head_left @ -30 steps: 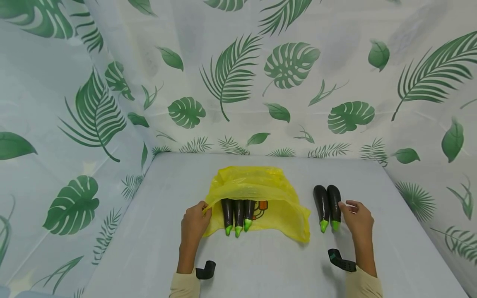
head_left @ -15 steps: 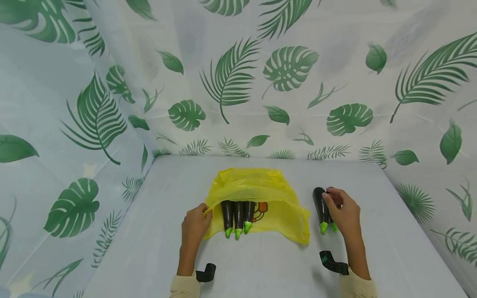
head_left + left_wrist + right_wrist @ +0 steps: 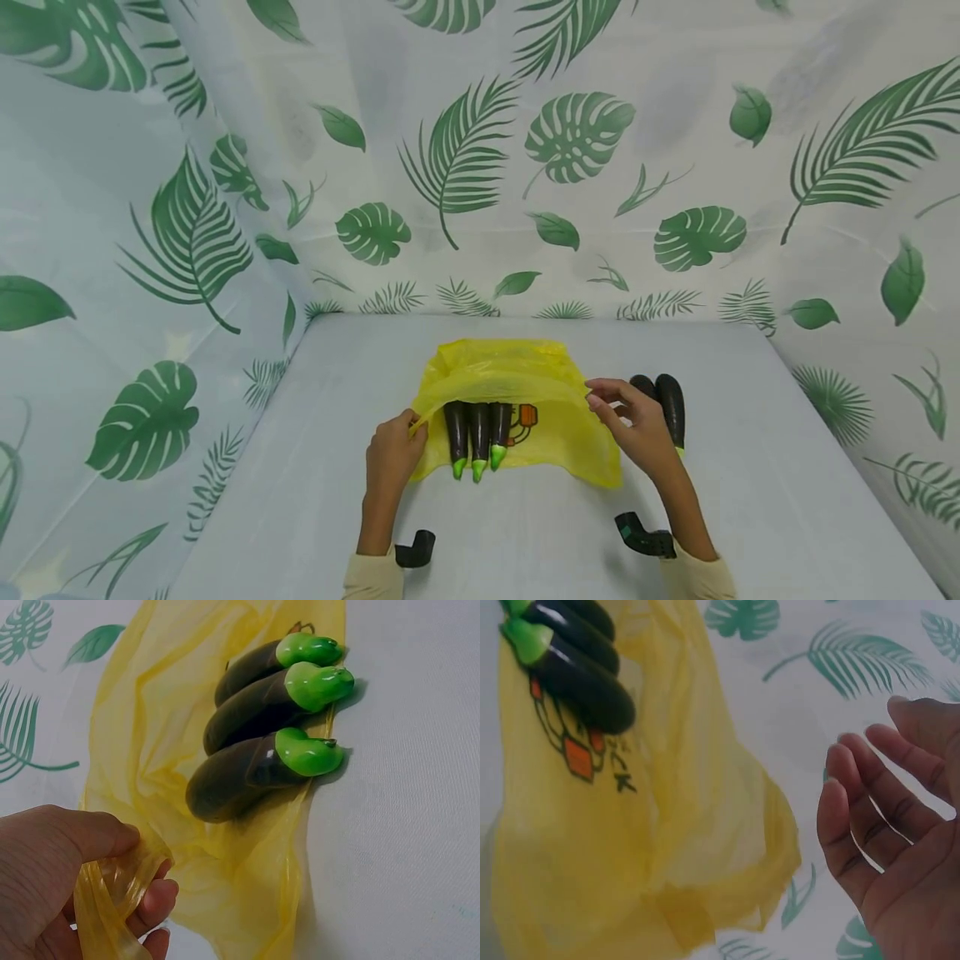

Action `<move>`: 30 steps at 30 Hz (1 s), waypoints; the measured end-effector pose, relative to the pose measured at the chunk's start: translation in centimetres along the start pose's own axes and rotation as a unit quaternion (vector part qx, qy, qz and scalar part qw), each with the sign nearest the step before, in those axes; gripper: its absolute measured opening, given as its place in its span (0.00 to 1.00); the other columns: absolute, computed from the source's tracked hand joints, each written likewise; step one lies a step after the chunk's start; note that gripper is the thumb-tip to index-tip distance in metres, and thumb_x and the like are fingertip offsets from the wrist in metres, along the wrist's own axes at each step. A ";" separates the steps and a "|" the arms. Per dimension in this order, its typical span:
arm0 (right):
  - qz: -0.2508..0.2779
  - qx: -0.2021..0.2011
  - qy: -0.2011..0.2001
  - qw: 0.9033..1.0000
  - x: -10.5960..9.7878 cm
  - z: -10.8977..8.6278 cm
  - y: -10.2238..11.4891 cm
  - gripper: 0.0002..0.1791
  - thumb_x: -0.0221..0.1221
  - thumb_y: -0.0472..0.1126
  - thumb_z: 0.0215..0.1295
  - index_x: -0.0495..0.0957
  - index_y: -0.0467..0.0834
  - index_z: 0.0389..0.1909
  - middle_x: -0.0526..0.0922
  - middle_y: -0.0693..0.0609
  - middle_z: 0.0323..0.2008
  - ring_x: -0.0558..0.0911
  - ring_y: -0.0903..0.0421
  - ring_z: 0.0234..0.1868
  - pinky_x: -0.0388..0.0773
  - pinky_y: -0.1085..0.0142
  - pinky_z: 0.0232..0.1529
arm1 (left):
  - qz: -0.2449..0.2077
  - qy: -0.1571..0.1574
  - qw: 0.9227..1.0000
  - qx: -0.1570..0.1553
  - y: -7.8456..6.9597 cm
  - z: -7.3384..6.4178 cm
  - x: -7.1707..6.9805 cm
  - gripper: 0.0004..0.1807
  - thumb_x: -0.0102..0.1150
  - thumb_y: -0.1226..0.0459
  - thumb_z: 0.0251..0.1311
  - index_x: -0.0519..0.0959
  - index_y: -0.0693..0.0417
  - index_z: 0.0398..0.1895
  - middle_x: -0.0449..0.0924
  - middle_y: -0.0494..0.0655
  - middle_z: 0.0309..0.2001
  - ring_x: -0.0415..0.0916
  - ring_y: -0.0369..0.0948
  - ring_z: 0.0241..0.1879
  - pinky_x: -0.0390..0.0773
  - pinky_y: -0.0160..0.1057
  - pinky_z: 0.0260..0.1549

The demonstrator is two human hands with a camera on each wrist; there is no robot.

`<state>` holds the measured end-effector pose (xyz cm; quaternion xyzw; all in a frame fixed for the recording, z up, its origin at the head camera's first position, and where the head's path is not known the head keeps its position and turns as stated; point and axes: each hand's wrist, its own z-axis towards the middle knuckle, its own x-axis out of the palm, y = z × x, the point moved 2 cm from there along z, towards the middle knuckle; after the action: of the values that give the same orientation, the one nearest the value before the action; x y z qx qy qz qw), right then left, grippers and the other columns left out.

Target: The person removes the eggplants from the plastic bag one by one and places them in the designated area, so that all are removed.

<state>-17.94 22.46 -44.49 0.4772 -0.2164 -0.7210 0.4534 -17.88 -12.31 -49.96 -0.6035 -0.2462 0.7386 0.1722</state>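
Observation:
My left hand [image 3: 395,446] pinches the left edge of a yellow plastic bag [image 3: 517,354], folds of it showing between thumb and fingers [image 3: 112,836] in the left wrist view. Inside the bag's raised mouth lie three dark eggplants [image 3: 480,433] side by side, their green caps towards me and their far ends under the plastic in the head view. Near the bag's right edge is my right hand [image 3: 637,421], fingers loosely bent and nothing held. The right wrist view shows that hand apart from the bag [image 3: 697,847]. Two more eggplants [image 3: 670,404] lie behind it, partly covered by it.
A white table [image 3: 322,358] bears everything. Leaf-printed sheets [image 3: 480,275] rise behind and along the sides. Black angled wrist mounts [image 3: 645,537] stick inward from both wrists above the tabletop.
My right hand has moved left, from beside the two loose eggplants, across them, to the bag's right edge. These eggplants stay in place. My left hand keeps its hold on the bag.

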 end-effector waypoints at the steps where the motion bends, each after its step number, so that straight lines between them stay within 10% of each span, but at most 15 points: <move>1: 0.009 -0.008 0.009 1.000 0.3 0.0 0.2 0.13 0.60 0.34 0.66 0.80 0.43 0.51 0.84 0.50 0.40 0.79 0.68 0.37 0.78 0.74 0.36 | 0.000 0.001 1.000 -0.002 0.0 0.0 0.0 0.10 0.61 0.61 0.62 0.82 0.57 0.40 0.83 0.48 0.28 0.64 0.37 0.18 0.62 0.34 0.17; 23: 0.081 0.017 0.232 0.969 7.4 -1.4 1.5 0.15 0.58 0.44 0.69 0.78 0.43 0.52 0.85 0.45 0.43 0.83 0.59 0.39 0.82 0.67 0.36 | 0.002 -0.003 1.000 -0.003 0.1 -0.1 0.1 0.08 0.62 0.61 0.61 0.82 0.57 0.38 0.80 0.46 0.24 0.63 0.37 0.18 0.62 0.34 0.16; 30: 0.164 0.163 0.231 0.945 9.3 -2.3 0.3 0.23 0.56 0.43 0.71 0.72 0.29 0.57 0.79 0.31 0.49 0.83 0.41 0.46 0.83 0.59 0.40 | 0.002 -0.002 1.000 -0.002 0.2 0.0 0.2 0.08 0.62 0.61 0.61 0.82 0.57 0.38 0.80 0.46 0.24 0.63 0.37 0.18 0.62 0.34 0.17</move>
<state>-17.00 14.59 -49.87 0.6559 -0.2957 -0.4617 0.5189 -17.89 -12.37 -50.21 -0.6025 -0.2466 0.7400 0.1689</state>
